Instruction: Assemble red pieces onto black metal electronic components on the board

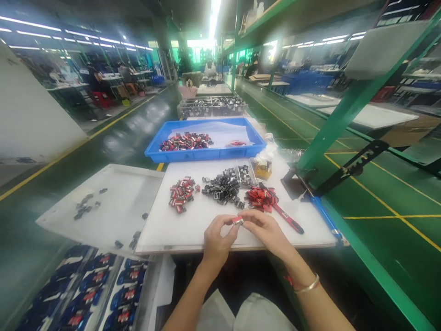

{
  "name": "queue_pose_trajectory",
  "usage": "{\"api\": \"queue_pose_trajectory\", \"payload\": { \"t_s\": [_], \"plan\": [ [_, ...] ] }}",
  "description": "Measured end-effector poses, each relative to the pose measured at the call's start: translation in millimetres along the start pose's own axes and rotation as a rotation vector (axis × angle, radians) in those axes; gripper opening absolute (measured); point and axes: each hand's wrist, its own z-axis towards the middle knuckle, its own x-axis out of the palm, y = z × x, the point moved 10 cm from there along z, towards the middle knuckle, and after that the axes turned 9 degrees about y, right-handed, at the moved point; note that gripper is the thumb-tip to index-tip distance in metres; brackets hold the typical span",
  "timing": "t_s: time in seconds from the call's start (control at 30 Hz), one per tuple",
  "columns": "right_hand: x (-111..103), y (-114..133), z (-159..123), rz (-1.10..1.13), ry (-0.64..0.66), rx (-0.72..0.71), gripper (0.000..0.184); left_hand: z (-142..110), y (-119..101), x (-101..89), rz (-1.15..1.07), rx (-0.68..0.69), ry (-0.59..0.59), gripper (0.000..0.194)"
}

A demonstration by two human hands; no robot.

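My left hand (217, 236) and my right hand (265, 230) meet over the front of a white work board (193, 234). Between their fingertips both pinch a small red and silver part (237, 221). Just beyond my right hand lie a heap of red pieces (260, 198) and a red-and-black-handled tool (288, 218). Further left are a pile of black metal-looking parts (222, 187) and a pile of mixed red and black parts (181, 194). A small clear bag (261, 168) holds something yellowish.
A blue plastic tray (175, 142) holding red and black parts stands behind the board. A translucent tray (113, 202) with scattered black parts lies to the left. Blue-and-red packaged items (96, 287) sit lower left. A green rack frame (347, 110) rises on the right.
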Motion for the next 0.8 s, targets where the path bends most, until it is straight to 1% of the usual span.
{"api": "queue_pose_trajectory", "payload": {
  "t_s": [0.03, 0.1, 0.17, 0.23, 0.37, 0.5, 0.57, 0.67, 0.8],
  "plan": [
    [-0.6, -3.6, -3.5, 0.030, -0.010, 0.027, 0.013, -0.6, -3.6, 0.5, 0.014, 0.020, 0.018, 0.012],
    [-1.2, -12.6, -10.7, 0.105, -0.033, 0.087, 0.019, -0.9, -5.9, 1.5, -0.004, 0.025, 0.049, 0.016],
    [-0.8, -21.8, -16.8, 0.164, -0.053, 0.139, 0.022, -0.5, -2.1, 3.4, -0.036, -0.008, 0.078, 0.019],
    [-0.5, -27.3, -20.8, 0.169, -0.069, 0.159, 0.022, -0.3, 2.9, 5.3, -0.040, -0.036, 0.098, 0.021],
    [-2.6, -29.1, -24.5, 0.110, -0.112, 0.135, 0.020, -0.7, 4.1, 9.2, 0.028, 0.003, 0.137, 0.020],
    [-4.7, -23.0, -25.5, 0.061, -0.148, 0.058, 0.018, -0.5, 3.5, 10.7, 0.095, 0.047, 0.150, 0.018],
    [-4.5, -21.7, -25.5, 0.044, -0.151, 0.044, 0.017, 0.1, 4.5, 11.9, 0.119, 0.052, 0.157, 0.016],
    [-3.1, -23.6, -25.6, 0.028, -0.142, 0.065, 0.017, 0.7, 6.1, 12.3, 0.126, 0.041, 0.148, 0.013],
    [-1.9, -22.6, -26.9, 0.009, -0.140, 0.062, 0.018, 0.5, 6.3, 10.3, 0.089, 0.019, 0.106, 0.012]
  ]
}}
